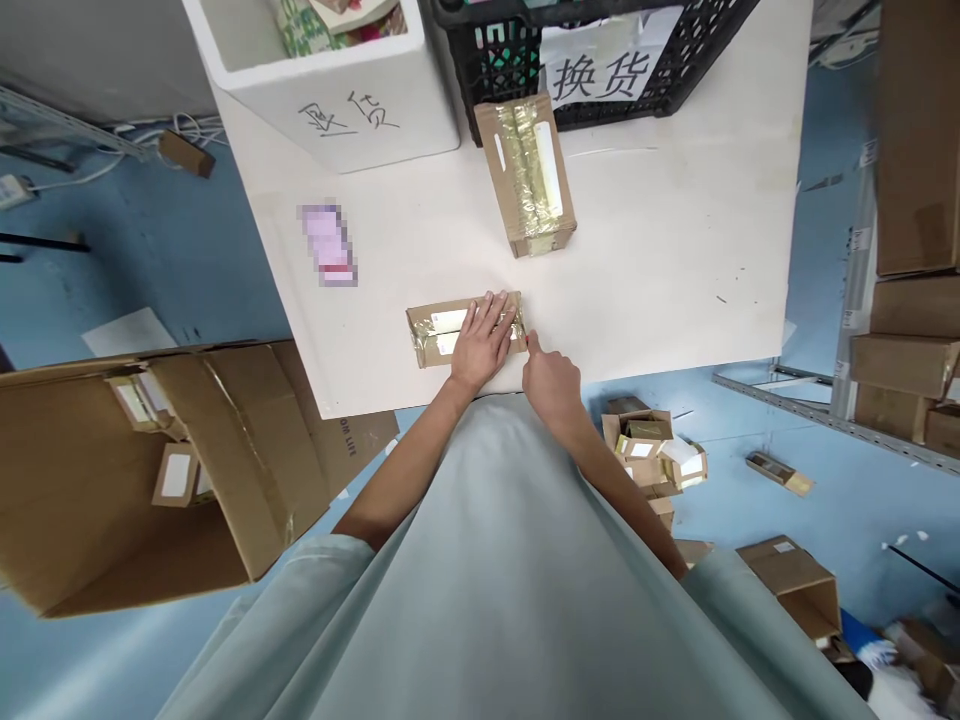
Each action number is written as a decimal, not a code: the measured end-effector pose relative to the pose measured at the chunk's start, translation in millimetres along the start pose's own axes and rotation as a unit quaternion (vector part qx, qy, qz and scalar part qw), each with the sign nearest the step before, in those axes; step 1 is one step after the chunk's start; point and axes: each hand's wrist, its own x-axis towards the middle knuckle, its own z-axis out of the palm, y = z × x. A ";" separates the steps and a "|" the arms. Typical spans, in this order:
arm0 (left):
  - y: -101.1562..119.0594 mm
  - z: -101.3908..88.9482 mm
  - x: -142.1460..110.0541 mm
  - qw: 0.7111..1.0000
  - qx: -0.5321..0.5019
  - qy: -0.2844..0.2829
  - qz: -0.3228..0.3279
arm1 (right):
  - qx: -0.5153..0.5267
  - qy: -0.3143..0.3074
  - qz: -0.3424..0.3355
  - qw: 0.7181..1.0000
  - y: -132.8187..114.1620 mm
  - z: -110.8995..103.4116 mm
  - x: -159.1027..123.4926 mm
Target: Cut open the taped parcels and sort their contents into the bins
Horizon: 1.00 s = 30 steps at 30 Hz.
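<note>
Your left hand (484, 345) lies flat and open on the small taped carton (431, 340), fingers extended, pressing from above and not wrapped round it. Your right hand (553, 385) is curled with the index finger extended to the carton's right end. A small red item (527, 341) shows at that fingertip; most of it is hidden, so whether the fingers close on it cannot be told.

The carton lies flat near the front edge of the white table (637, 240), gold tape and white labels upward. The larger taped carton (529, 180) lies beyond it, its far end at the black crate (510, 60); contact is unclear. The foam box (360, 120) stands beside the crate, with a pixelated purple item (328, 243) on the table in front.

Risks, as judged: with only a flat palm bearing down, a sideways push at the right end could pivot or slide the carton. Should the red item be sharp, a slip off the glossy tape could carry it into your left fingers, which are close by.
</note>
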 end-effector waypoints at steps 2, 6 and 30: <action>-0.1 1.2 0.2 1.000 -0.007 0.002 0.001 | -0.005 0.004 0.015 1.000 -1.6 5.4 -1.4; -0.6 3.8 -0.8 1.000 -0.022 0.007 0.008 | -0.017 0.009 0.027 0.999 -6.3 9.8 0.0; -130.7 -117.9 -29.3 0.975 -0.193 0.024 -0.112 | 0.006 0.013 -0.023 1.000 -96.0 31.7 -46.6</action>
